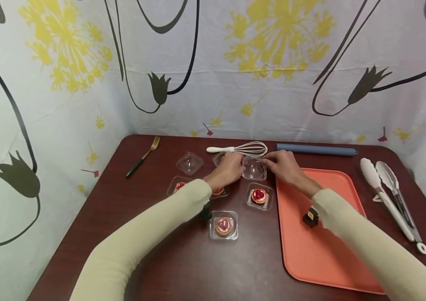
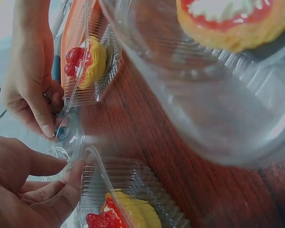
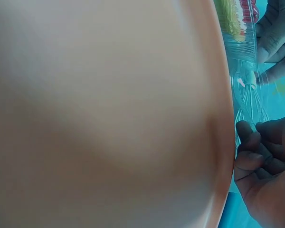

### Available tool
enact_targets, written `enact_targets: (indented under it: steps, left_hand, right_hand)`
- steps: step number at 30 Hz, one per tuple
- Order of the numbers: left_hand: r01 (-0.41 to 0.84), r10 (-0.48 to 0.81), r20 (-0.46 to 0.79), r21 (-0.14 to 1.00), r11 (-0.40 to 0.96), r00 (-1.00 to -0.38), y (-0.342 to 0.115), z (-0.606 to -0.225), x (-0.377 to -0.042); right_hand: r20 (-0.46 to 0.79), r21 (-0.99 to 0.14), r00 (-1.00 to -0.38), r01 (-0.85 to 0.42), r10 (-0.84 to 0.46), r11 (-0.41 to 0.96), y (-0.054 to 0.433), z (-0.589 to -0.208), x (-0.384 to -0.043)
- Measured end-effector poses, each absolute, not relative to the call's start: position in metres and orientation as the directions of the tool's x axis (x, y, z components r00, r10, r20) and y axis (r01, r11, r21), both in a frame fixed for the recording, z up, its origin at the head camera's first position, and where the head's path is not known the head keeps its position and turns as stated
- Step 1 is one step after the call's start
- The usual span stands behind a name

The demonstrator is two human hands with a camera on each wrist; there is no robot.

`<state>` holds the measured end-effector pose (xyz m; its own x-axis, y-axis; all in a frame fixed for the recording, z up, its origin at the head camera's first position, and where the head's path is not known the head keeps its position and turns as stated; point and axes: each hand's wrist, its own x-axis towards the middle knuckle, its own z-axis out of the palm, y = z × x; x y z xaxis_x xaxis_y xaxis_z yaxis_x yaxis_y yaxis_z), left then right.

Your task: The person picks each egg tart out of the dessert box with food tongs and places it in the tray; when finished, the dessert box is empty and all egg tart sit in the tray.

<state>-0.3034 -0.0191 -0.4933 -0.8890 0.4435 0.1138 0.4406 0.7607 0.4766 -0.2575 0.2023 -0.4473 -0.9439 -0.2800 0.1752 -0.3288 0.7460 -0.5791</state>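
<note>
Between my hands stands the raised clear plastic lid of a clamshell container, whose base holds a fruit tart with red topping. My left hand pinches the lid's left edge, thumb and fingertips close together. On the opposite edge, my right hand pinches with thumb and forefinger, beyond the tray's far left corner. Under my left forearm, partly hidden, another tart sits in its open container. The left wrist view shows this tart beside my left hand.
More open clamshells hold a tart in front and one at left. An orange tray lies under my right forearm. Behind are a whisk and blue rolling pin. A fork lies left, tongs right.
</note>
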Motion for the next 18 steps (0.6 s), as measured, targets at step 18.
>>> enact_targets:
  steps: [18]
  left_hand:
    - [0.451, 0.379, 0.247, 0.568, 0.688, -0.892, -0.052, -0.406, -0.233]
  right_hand:
    - [0.286, -0.527, -0.908, -0.416, -0.306, 0.741, 0.217, -0.428, -0.234]
